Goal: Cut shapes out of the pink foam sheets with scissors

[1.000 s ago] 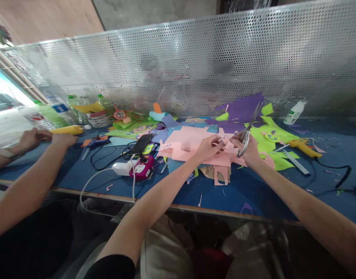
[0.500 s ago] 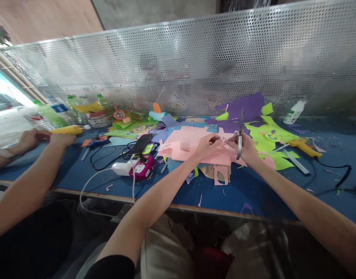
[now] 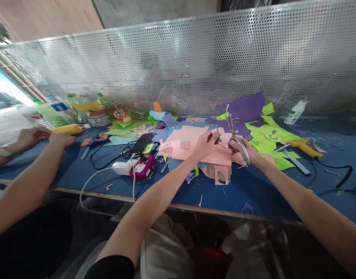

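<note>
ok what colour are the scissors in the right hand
The scissors look silver-grey; they show best in the head view.

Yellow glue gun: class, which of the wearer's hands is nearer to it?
Right. The right hand, holding scissors, is left of the yellow glue gun; the left hand is farther left, over the pink sheet.

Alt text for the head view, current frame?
A person's right hand holds scissors over pink paper on a blue table, the left hand close by, its grip unclear. Purple paper lies behind, lime-green paper to the right, near a yellow glue gun. Farther left, a co-worker's hands are at a yellow object.
</note>
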Demonstrator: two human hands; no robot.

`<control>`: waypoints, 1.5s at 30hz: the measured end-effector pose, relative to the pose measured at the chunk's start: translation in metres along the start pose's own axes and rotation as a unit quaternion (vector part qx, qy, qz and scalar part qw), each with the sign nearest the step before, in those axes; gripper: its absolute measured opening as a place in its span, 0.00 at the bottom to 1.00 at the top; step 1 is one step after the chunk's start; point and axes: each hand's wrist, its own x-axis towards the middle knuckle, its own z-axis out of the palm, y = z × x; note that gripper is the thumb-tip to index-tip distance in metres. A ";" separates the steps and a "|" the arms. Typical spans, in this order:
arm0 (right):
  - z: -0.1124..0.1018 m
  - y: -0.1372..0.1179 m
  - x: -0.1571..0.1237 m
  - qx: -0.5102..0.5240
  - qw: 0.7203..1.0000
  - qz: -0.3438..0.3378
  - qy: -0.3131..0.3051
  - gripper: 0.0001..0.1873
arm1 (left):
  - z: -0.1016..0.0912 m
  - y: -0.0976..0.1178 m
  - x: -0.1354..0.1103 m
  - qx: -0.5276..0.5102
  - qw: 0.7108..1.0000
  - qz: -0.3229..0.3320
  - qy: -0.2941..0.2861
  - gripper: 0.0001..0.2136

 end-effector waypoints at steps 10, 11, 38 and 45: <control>-0.006 0.002 -0.003 -0.090 0.993 0.001 -0.079 0.17 | 0.002 0.005 -0.003 0.009 0.999 0.027 0.018 0.22; -0.004 -0.001 -0.004 -0.086 0.993 0.002 -0.085 0.17 | 0.003 0.006 -0.004 0.007 0.999 0.028 0.020 0.22; -0.001 -0.022 -0.015 -0.088 0.987 0.027 -0.134 0.30 | 0.000 0.023 -0.011 0.023 0.999 0.028 -0.026 0.22; -0.001 -0.012 -0.013 -0.086 0.987 0.014 -0.135 0.31 | 0.001 0.022 -0.011 0.030 0.999 0.033 -0.030 0.21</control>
